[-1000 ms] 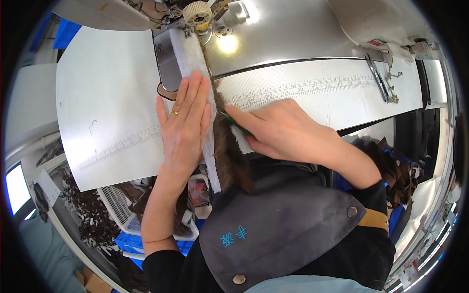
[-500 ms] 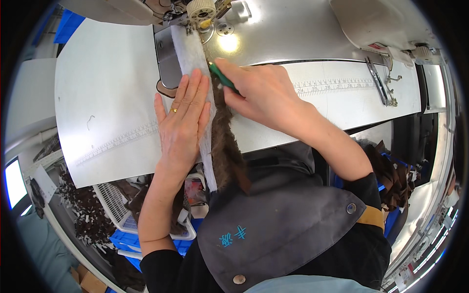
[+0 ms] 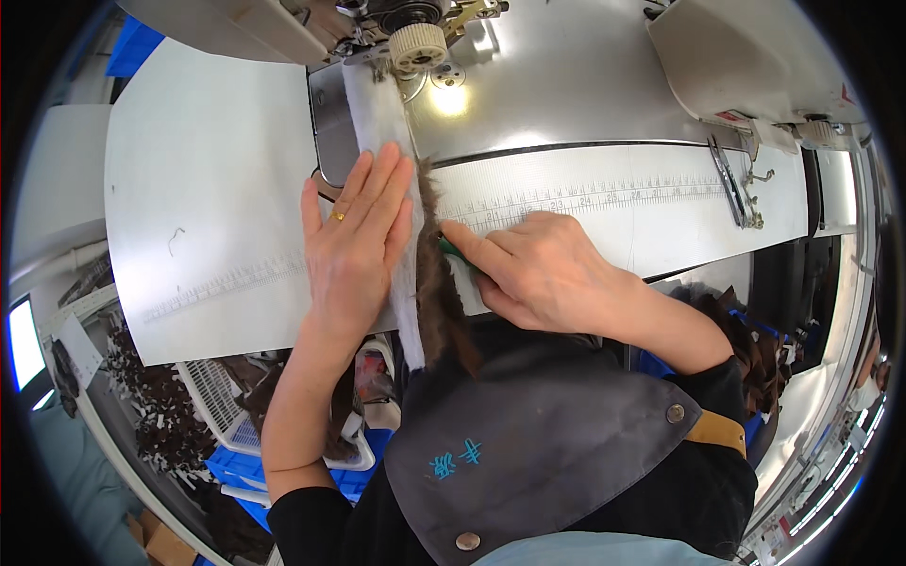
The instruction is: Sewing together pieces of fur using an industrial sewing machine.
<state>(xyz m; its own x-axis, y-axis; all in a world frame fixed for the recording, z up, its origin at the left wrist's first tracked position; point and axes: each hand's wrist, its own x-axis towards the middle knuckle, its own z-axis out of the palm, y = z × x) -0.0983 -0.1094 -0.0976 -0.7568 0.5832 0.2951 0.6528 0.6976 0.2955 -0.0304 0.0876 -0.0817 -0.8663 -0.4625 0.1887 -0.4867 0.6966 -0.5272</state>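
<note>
A long strip of white fleecy material point(image 3: 377, 106) runs from under the sewing machine head point(image 3: 418, 45) down toward my lap. Brown fur point(image 3: 437, 297) shows along its right edge. My left hand point(image 3: 354, 255) lies flat on the strip, fingers stretched toward the machine. To the right of the fur, my right hand point(image 3: 547, 269) is closed on a small green-handled tool point(image 3: 450, 248). Its forefinger points at the fur edge. Most of the tool is hidden by the fingers, and I cannot make out its tip.
A ruler scale point(image 3: 585, 198) is printed along the white table. Metal tweezers point(image 3: 725, 181) lie at the right, beside small metal parts. Below the table's left edge stands a white basket point(image 3: 212, 401) with brown scraps. More brown pieces point(image 3: 755, 363) are piled at the right.
My right hand has slid down along the fur edge toward me, with the green-handled tool still in it. My left hand stays flat on the strip. The whole view has shifted slightly.
</note>
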